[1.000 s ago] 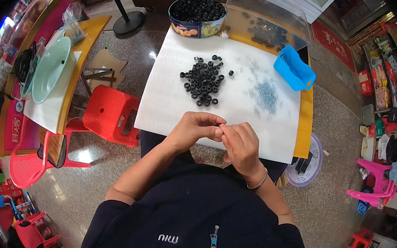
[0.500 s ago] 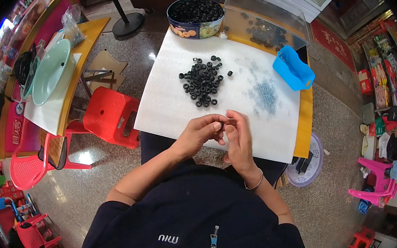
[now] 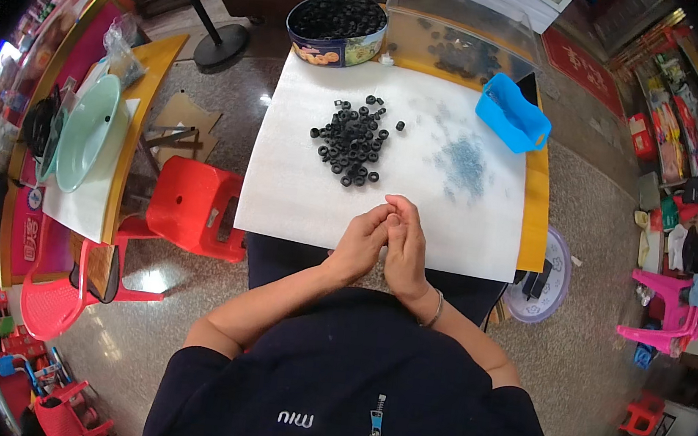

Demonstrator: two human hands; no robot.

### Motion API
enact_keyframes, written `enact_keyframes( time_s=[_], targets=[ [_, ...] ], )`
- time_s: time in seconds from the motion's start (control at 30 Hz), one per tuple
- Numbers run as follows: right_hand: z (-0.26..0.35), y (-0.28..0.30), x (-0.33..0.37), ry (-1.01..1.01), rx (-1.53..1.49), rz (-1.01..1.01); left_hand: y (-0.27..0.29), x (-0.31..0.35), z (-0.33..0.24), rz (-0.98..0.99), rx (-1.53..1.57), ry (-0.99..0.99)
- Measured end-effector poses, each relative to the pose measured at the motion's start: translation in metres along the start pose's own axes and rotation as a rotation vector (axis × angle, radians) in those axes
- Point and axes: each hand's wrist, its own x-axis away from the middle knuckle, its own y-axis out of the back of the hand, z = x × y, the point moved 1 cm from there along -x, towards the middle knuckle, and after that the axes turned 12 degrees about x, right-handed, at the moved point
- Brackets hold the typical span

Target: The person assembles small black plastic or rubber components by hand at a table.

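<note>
Over the front edge of a white sheet [image 3: 299,204], my left hand [image 3: 361,242] and my right hand [image 3: 406,254] are pressed together at the fingertips. The fingers of both are closed, and whatever lies between them is hidden. Just beyond my left hand is a loose pile of small black rings [image 3: 352,142], with one black piece [image 3: 400,126] lying apart on its right. Farther to the right, tiny clear bluish pieces [image 3: 462,167] are scattered on the sheet.
At the back stands an oval tin [image 3: 349,53] full of black pieces. Beside it, a clear plastic box [image 3: 463,21] has black pieces in it. An open blue container [image 3: 517,137] sits at the back right corner. A red stool [image 3: 189,201] is left of the table.
My hands have drawn closer together, the fingers of my right hand folding over toward the left. The pile of rings and the bluish pieces look the same.
</note>
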Motion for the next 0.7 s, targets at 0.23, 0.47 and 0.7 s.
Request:
enact_keyframes(
  time_s=[0.23, 0.47, 0.7],
  targets=[
    [0.016, 0.024, -0.016, 0.284, 0.377, -0.012, 0.022, -0.007, -0.005, -0.007, 0.445, 0.173],
    [0.014, 0.033, -0.025, 0.368, 0.405, 0.108, 0.032, -0.004, -0.012, 0.048, 0.42, 0.27],
    [0.014, 0.03, -0.026, 0.208, 0.208, 0.089, 0.028, 0.001, -0.024, -0.006, 0.487, 0.242]
  ],
)
